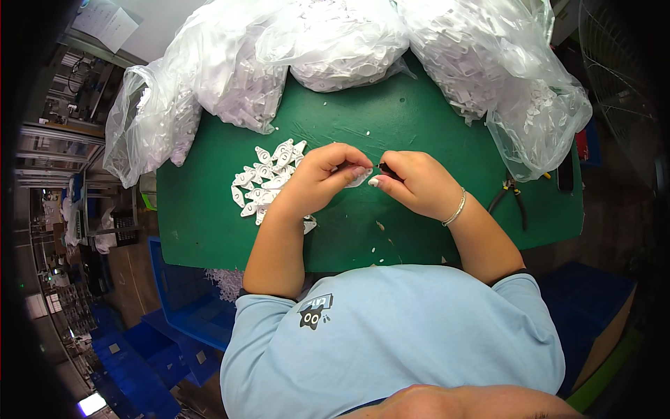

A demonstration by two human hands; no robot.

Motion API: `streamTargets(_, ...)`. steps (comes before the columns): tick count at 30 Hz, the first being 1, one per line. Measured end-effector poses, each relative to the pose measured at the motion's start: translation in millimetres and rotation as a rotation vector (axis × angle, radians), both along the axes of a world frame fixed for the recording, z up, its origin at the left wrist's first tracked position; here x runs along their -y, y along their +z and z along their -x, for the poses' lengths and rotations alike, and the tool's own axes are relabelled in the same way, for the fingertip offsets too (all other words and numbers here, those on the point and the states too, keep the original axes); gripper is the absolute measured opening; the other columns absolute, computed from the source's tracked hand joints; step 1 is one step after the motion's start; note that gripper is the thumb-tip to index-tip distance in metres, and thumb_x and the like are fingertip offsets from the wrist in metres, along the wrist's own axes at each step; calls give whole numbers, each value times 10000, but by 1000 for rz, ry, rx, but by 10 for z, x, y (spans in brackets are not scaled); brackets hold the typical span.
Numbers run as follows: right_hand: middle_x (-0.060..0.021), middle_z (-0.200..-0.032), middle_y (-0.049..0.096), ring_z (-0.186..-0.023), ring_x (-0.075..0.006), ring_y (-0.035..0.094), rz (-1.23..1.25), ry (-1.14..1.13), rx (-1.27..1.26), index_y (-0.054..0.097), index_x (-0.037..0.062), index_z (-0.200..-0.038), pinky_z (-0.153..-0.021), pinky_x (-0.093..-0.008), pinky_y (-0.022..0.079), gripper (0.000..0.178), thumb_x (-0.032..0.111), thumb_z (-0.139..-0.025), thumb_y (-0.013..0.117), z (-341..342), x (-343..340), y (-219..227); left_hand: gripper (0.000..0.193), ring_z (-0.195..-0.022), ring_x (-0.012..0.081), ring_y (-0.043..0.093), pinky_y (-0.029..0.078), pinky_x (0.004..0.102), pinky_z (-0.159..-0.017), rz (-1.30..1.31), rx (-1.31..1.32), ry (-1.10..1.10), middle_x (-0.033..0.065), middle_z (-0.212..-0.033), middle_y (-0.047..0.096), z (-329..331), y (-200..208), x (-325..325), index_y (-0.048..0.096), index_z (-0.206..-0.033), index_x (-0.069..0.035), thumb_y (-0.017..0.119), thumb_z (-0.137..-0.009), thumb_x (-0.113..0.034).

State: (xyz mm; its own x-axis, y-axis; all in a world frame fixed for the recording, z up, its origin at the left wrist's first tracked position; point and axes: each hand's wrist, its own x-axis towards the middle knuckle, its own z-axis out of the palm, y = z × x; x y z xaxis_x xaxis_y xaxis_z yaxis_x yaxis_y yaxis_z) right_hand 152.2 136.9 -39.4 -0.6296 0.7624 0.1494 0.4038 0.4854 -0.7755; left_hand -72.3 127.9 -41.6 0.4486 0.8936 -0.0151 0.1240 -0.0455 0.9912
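My left hand point(322, 178) is closed, its thumb and fingers pinching a small white plastic piece point(360, 180) that is partly hidden by the fingers. Close beside it on the right, my right hand point(422, 183) is closed around a small black tool point(386, 170). Its tip points toward the white piece; whether they touch I cannot tell. Most of the tool lies hidden in the palm, so its exact kind does not show. A loose pile of flat, pointed white plastic pieces point(257, 183) lies left of my left hand, some of it behind my forearm.
Clear bags point(237, 84) full of white plastic parts line the far side of the green table point(433, 244). Cutting pliers point(513, 197) with dark handles lie at the right, near a flat black object point(565, 174). A blue bin point(183, 297) with thin white scraps point(227, 283) stands below the left edge.
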Motion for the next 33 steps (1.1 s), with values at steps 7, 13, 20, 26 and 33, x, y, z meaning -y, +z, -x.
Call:
streamTargets(7, -145, -694, 560, -639, -326, 553, 19, 62, -2, 515, 25, -780, -584, -419, 432, 320, 305, -909, 599, 9, 10, -22, 145, -733, 59, 514, 432, 203, -633, 150, 69, -2, 31, -880, 598, -6, 79, 56, 524, -930, -29, 654, -868, -35)
streamTargets(13, -152, -644, 545, -593, -337, 536, 83, 146, 70, 524, 26, -758, -561, -427, 421, 334, 312, -922, 577, 4, -9, 48, 143, -719, 64, 532, 437, 204, -609, 133, 58, -58, 41, -872, 604, 17, 59, 64, 530, -917, -20, 656, -852, 6)
streamTargets(20, -158, -623, 539, -559, -336, 523, 149, 221, 86, 557, 22, -734, -538, -427, 411, 348, 309, -932, 555, -27, -11, 46, 146, -698, 61, 536, 436, 207, -588, 127, 72, -105, 46, -854, 610, 8, 64, 64, 530, -909, -13, 658, -846, 14)
streamTargets(26, -162, -603, 527, -554, -342, 518, 124, 168, 127, 546, 18, -694, -540, -430, 411, 383, 317, -933, 554, -29, 16, 78, 153, -703, 55, 532, 417, 194, -582, 142, 91, -103, 36, -850, 605, -10, 36, 61, 536, -917, -20, 673, -848, -17)
streamTargets(33, -166, -611, 536, -564, -346, 529, 51, 159, 101, 554, 17, -701, -540, -427, 416, 393, 336, -930, 569, -44, -32, 85, 261, -691, 98, 531, 428, 228, -514, 329, 605, 172, 53, -936, 581, 118, -115, -102, 548, -1142, -11, 582, -918, -140)
